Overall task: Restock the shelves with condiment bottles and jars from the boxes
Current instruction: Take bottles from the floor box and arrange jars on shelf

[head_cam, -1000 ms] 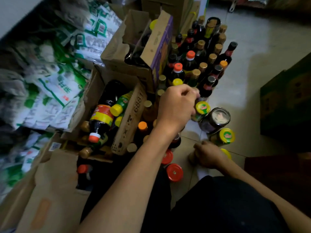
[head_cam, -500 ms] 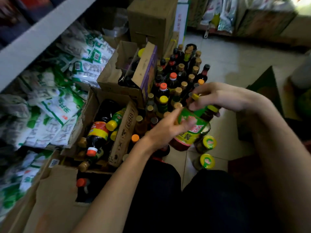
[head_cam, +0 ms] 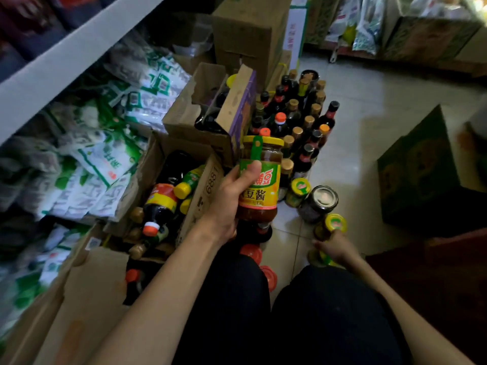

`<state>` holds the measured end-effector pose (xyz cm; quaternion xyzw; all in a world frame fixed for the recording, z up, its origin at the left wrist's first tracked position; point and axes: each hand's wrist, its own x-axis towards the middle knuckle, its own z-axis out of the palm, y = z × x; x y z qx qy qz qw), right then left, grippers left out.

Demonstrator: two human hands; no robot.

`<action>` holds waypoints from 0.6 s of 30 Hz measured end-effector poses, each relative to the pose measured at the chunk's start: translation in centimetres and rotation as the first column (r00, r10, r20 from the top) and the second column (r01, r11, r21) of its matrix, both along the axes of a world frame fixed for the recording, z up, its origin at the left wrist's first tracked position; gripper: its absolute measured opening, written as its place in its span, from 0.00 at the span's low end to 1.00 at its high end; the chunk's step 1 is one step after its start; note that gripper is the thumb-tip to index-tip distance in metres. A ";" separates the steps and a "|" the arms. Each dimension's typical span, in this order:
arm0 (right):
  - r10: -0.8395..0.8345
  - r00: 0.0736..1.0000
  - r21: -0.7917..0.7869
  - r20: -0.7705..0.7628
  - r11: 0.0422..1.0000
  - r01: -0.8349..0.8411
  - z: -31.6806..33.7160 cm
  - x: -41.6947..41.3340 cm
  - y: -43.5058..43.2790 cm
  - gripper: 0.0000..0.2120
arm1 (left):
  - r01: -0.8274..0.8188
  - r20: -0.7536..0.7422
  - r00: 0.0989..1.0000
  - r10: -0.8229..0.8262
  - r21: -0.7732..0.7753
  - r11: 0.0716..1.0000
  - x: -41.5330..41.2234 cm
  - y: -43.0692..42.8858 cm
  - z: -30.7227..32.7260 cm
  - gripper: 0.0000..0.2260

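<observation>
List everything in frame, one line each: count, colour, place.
bean paste jar: one, yellow lid, green-yellow label, held up at centre
standing bottles: many, dark, gold, orange and red caps, floor ahead
small jars: three, yellow-green lids, floor right of centre
dark jar: one, silver lid, among them
red lids: two, by the knees
open box: one, brown, left of centre, bottles lying inside
purple-sided box: one, behind it
white-green bags: many, under the shelf, left
green carton: one, right
left grip: round the bean paste jar
right grip: curled round a small jar by the knee
</observation>
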<state>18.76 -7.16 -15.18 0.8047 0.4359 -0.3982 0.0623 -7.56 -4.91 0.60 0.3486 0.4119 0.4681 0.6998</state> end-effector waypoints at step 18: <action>0.586 0.724 0.187 0.364 0.715 -0.673 10.3 -7.3 2.6 0.12 | -0.295 -0.154 0.943 0.295 0.026 0.955 -11.0 -1.8 2.4 0.24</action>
